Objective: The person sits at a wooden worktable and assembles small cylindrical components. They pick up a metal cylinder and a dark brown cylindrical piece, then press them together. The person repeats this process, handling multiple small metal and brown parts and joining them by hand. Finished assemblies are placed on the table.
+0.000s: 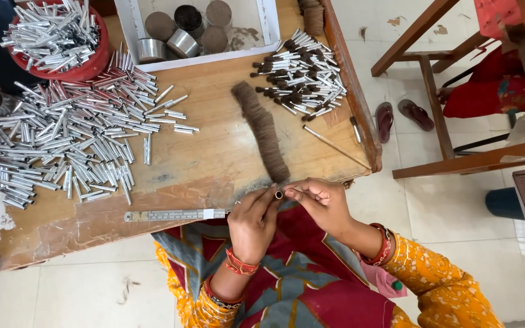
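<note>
One small metal tube [279,194], at table [214,158] front edge, pinched in your left hand [252,222]. Right hand [323,203] fingertips closed on brown hair tuft at tube mouth. Tube: likely light, stiff, slick; grip mid-barrel. Hair: soft, loose; pinch tight near tip.

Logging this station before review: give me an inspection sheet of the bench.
Surface: worn wooden table, metal ruler at near edge.
Job's things: small tube held between both hands; strip of brown hair beside them.
Clutter: loose metal tubes, red bowl of tubes, pile of filled tubes, white tray with cups.
Fingers: left hand and right hand pinch the tube.
Cables: nothing seen.
Surroundings: tiled floor, sandals, wooden frame.
</note>
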